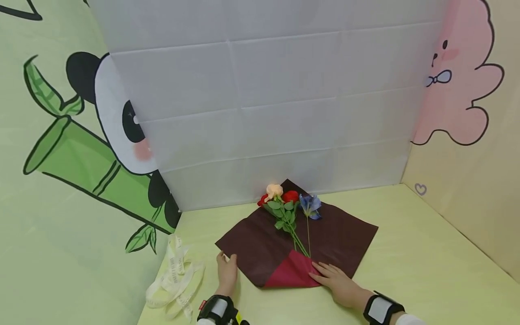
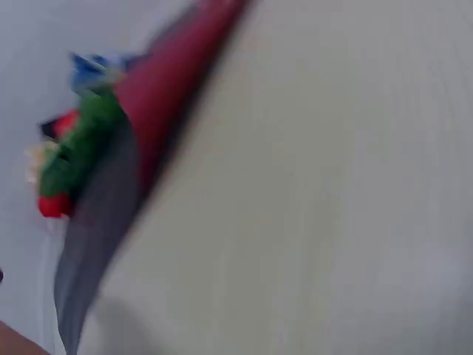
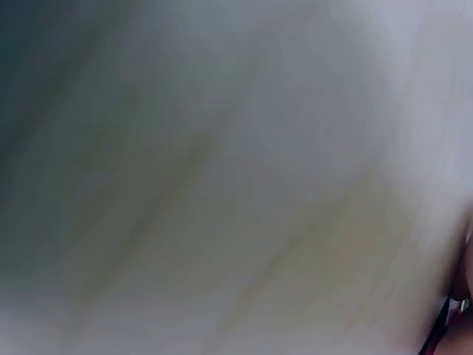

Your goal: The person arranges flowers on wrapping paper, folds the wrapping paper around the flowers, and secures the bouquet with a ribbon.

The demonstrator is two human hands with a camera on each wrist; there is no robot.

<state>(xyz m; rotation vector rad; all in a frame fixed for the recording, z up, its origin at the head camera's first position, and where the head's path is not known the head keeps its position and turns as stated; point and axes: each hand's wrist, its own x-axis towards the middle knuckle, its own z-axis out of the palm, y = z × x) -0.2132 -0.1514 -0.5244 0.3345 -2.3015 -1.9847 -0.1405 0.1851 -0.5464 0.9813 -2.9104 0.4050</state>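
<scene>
Presumably, the right grip (image 1: 340,285) presses flat to keep the paper (image 1: 341,230) folded; the left grip (image 1: 227,271) is loose beside the paper.

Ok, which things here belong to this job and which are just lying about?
In use: dark brown sheet with folded crimson corner; leafy red and peach roses; thin-stemmed blue flower.

Lying aside: tangled white printed ribbon, untouched, perhaps for later.
</scene>
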